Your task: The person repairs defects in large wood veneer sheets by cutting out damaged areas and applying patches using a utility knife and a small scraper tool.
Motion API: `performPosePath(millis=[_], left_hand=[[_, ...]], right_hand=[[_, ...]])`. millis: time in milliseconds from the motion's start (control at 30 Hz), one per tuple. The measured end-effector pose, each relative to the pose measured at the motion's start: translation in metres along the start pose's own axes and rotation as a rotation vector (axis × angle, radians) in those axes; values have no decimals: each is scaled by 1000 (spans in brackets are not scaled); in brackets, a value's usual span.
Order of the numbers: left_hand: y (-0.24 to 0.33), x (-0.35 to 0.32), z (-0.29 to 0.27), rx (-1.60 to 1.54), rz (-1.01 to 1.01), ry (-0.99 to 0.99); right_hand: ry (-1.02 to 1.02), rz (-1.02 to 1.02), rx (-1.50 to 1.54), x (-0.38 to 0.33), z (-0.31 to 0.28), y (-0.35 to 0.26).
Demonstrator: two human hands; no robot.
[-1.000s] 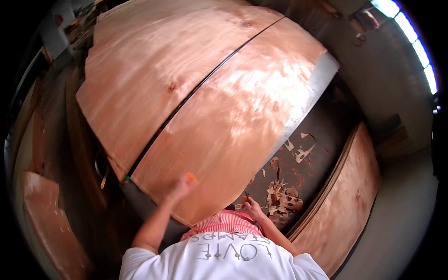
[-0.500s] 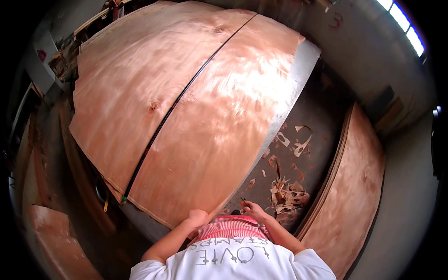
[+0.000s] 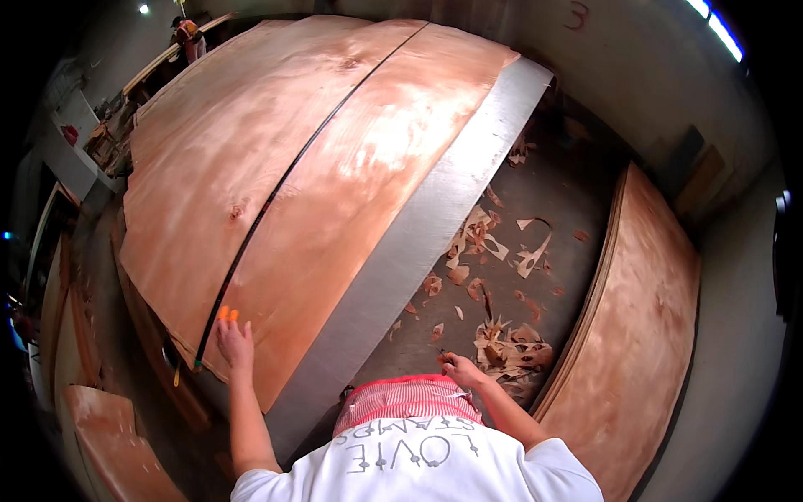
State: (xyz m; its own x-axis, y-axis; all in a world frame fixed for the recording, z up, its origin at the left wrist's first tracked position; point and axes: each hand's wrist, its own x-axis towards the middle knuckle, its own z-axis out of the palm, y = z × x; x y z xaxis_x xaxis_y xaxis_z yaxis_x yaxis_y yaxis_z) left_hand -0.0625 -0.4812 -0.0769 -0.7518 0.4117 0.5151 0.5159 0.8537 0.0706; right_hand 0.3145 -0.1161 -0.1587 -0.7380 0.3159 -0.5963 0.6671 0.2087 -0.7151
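Observation:
A wide reddish wood veneer sheet [image 3: 326,226] covers most of the grey metal tabletop [image 3: 401,226]. A long thin black strip [image 3: 269,197] lies lengthwise across the sheet. Over the sheet's near end, beside the strip, is my left hand [image 3: 235,339], open with its fingers stretched forward. Orange covers sit on some of its fingertips; whether they touch the veneer I cannot tell. My right hand [image 3: 462,369] is closed around a small dark tool [image 3: 443,357] in front of my waist, to the right of the tabletop. Most of the tool is hidden by the fingers.
Veneer scraps [image 3: 512,345] litter the floor right of the tabletop. A stack of veneer sheets [image 3: 637,326] stands farther right, by the wall. More wood pieces [image 3: 113,427] lie at the lower left. Another person [image 3: 189,38] is at the far left.
My left hand has gone from the sheet's near right corner leftward to beside the black strip. The sheet's right edge lies farther left, baring more metal. My right hand still grips the tool.

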Motion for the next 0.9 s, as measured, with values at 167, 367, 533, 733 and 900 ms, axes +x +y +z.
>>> performPosePath(millis=[167, 367, 533, 733, 900], left_hand=[[140, -48, 36, -1095, -250, -751], [281, -50, 81, -1439, -569, -1331], [332, 6, 135, -1564, -693, -1377], [396, 90, 207, -1769, -957, -1362], [458, 151, 261, -1869, -1196, -1381]], right_hand=[[4, 41, 1, -11, -62, 3], [42, 86, 45, 8, -112, 13], [73, 37, 29, 55, -152, 11], [21, 105, -117, 108, -242, -7], [45, 95, -206, 150, -326, -41]])
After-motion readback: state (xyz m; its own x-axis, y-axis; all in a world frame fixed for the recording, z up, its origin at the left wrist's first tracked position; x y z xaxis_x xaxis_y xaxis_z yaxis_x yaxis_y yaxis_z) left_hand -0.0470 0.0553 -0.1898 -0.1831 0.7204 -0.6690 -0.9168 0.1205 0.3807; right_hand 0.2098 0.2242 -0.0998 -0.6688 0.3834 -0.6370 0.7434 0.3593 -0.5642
